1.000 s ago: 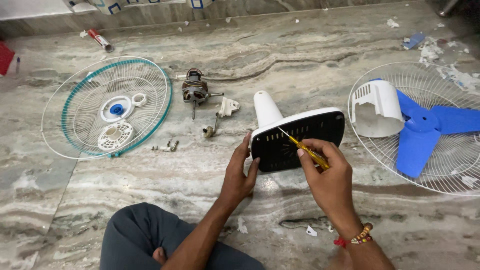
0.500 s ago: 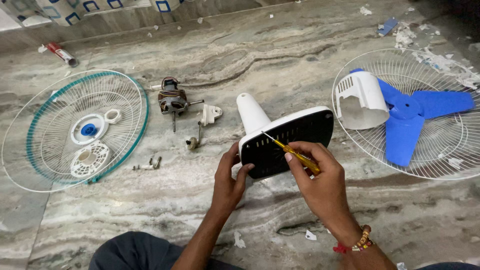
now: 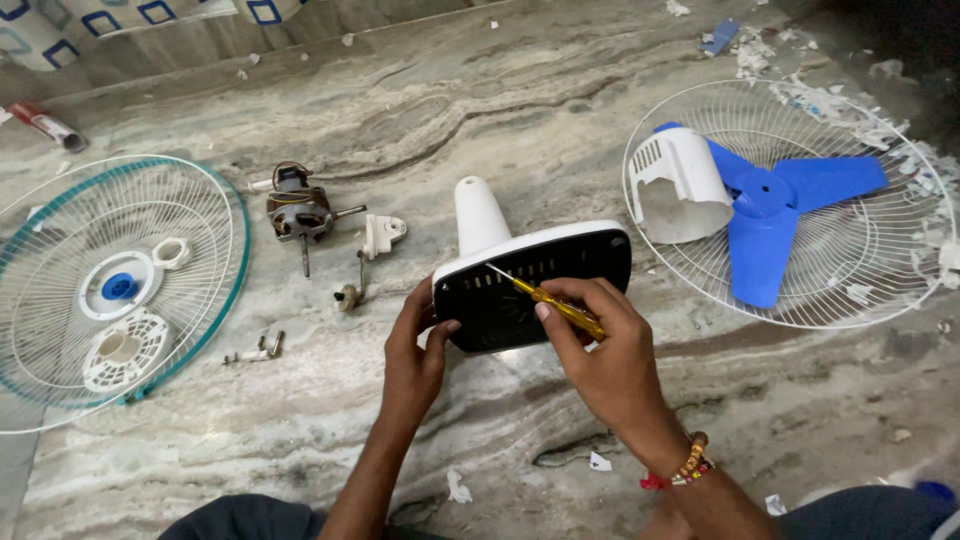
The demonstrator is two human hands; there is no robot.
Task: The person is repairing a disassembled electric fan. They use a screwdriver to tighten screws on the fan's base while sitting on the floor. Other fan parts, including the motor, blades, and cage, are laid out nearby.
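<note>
Grey veined marble flooring (image 3: 560, 120) is spread with the parts of a taken-apart fan, and the fan base (image 3: 535, 280), white with a black slotted underside, is tipped up at the middle of it. That base is steadied by the left hand (image 3: 415, 350), whose fingers are closed on its lower left edge. A yellow-handled screwdriver (image 3: 550, 305) is gripped in the closed right hand (image 3: 600, 345), its tip set against the slotted underside of the base. Left of the base a small motor (image 3: 298, 212) is seen, with a white bracket (image 3: 382, 235) just beside it and a few screws (image 3: 255, 350) lying nearer. Further left of the base lies a round wire guard with a teal rim (image 3: 225, 300). Right of the base, a second white guard (image 3: 900, 270) is found bearing a blue blade (image 3: 770, 215) and a white motor cover (image 3: 680, 185).
</note>
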